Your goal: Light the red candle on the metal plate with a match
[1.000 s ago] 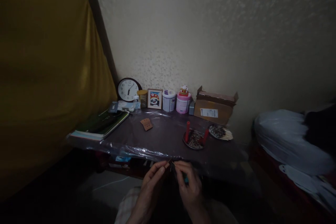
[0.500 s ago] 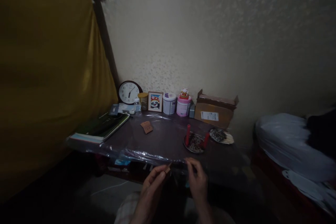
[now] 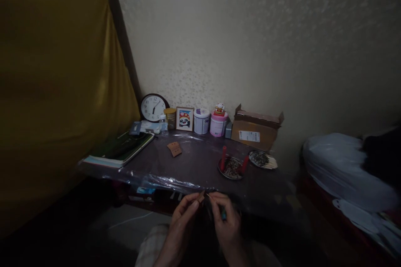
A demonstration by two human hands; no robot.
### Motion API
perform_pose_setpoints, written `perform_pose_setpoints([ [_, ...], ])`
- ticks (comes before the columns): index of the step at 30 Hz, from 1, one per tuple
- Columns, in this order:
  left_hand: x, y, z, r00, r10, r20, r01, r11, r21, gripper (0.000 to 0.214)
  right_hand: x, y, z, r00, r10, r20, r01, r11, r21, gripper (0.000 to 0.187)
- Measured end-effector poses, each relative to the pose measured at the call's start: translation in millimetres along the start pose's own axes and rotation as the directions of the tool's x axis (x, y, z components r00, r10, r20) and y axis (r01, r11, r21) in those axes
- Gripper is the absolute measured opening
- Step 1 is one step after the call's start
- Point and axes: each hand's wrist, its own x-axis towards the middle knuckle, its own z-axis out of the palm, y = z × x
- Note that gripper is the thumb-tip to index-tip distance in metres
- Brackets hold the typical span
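Just below the front edge of the plastic-covered worktop (image 3: 191, 167), the left hand (image 3: 181, 221) pinches a small brown piece (image 3: 201, 197), its long axis tilted up and to the right, toward the right hand (image 3: 227, 221). That hand's fingers close on a thin pale stick (image 3: 208, 195), whose tip points up and left, just beside the piece. A teal object (image 3: 223, 215) shows among those fingers. The dim light hides what these things are and whether they touch.

Both the left hand (image 3: 182, 223) and the right hand (image 3: 227, 225) are bare, above a pale checked garment (image 3: 152, 243).
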Motion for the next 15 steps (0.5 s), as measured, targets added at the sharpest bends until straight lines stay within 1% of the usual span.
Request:
perform_pose_setpoints([
  [2,0.6,-0.4,-0.8,1.000,0.007,0.009,-0.007,1.000,-0.007,0.021,0.7,-3.7,-3.0,0.999,-0.036,0.020,0.037,0.999,-0.028,0.012],
  [5,0.8,0.2,-0.5,1.000,0.010,0.019,-0.009,0.999,-0.033,0.020,2.0,-8.8,-8.9,0.996,-0.076,-0.045,0.075,0.997,-0.018,0.017],
  [6,0.5,0.7,0.1,1.000,0.013,0.012,-0.013,0.999,-0.035,0.020,2.2,-8.4,-9.6,0.994,-0.104,-0.045,0.104,0.995,-0.015,0.019],
  [7,0.0,1.4,0.8,1.000,0.020,0.005,-0.020,0.999,-0.028,0.019,2.3,-5.9,-9.3,0.991,-0.133,-0.020,0.133,0.991,-0.019,0.021],
  [8,-0.6,2.0,1.5,1.000,0.028,0.001,-0.027,1.000,-0.015,0.019,2.5,-1.3,-8.2,0.987,-0.159,0.028,0.160,0.987,-0.033,0.021],
  [9,-1.1,2.5,1.9,0.999,0.033,0.000,-0.033,0.999,0.000,0.019,2.7,5.3,-6.4,0.983,-0.157,0.098,0.164,0.985,-0.057,0.019],
  [10,-1.4,2.7,1.9,0.999,0.033,0.007,-0.033,0.999,0.012,0.019,3.0,13.2,-4.6,0.984,-0.124,0.130,0.136,0.987,-0.084,0.018],
  [11,-1.4,2.5,1.4,0.999,0.030,0.018,-0.031,0.999,0.017,0.020,3.4,21.7,-3.1,0.991,-0.079,0.112,0.091,0.990,-0.107,0.016],
  [12,-1.1,2.0,0.4,0.999,0.025,0.027,-0.026,1.000,0.015,0.020,4.0,29.6,-2.2,0.999,-0.002,0.044,0.007,0.992,-0.128,0.015],
  [13,-0.4,1.2,-1.0,0.999,0.023,0.031,-0.023,1.000,0.006,0.021,4.7,36.1,-2.2,0.997,0.068,-0.020,-0.070,0.990,-0.123,0.015],
  [15,1.0,-0.3,-4.0,0.999,0.025,0.022,-0.025,1.000,-0.007,0.020,6.6,43.4,-4.3,0.979,0.174,-0.104,-0.182,0.981,-0.073,0.015],
])
